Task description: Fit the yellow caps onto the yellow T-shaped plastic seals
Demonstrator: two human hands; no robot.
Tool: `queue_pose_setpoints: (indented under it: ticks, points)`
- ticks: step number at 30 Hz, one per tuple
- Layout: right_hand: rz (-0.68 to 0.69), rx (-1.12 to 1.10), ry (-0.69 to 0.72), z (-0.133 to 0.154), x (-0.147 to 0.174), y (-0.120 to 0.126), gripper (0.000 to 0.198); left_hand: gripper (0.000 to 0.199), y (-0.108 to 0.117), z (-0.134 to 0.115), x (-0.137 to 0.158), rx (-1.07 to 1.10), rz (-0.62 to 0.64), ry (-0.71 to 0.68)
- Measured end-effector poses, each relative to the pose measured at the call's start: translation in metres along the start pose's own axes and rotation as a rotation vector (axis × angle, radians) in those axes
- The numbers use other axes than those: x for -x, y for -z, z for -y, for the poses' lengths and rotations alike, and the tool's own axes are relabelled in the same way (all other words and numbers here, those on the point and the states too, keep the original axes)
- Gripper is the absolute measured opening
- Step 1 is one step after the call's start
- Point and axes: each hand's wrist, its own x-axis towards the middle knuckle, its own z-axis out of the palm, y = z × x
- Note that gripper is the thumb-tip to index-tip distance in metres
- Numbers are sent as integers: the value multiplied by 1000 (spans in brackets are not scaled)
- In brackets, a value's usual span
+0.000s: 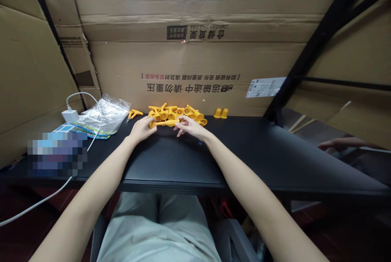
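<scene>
My left hand is closed on the left end of a yellow plastic piece with a narrow ridged shaft. At the other end of that shaft, the fingers of my right hand are closed round it, partly hiding it. The piece lies roughly level, just above the table. Right behind my hands is a heap of yellow plastic pieces, several with cone-shaped open ends and some with forked handles. A forked yellow piece with a small metal part lies apart, left of the heap. Two yellow cups stand to the right.
A cardboard wall closes off the back of the black table. Clear plastic bags and a white charger with its cable are on the left. Black metal posts frame the right side, where another person's hand shows beyond.
</scene>
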Motion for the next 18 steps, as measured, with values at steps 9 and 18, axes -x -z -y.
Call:
queue_pose_setpoints:
  ticks: [9,18]
  points:
    - [-83,34,-102,4,-1,-12,58,22,4,-5,1,-25,-5,-3]
    - [-97,46,73,-2,-4,-3,38,21,1,1,-2,41,-4,13]
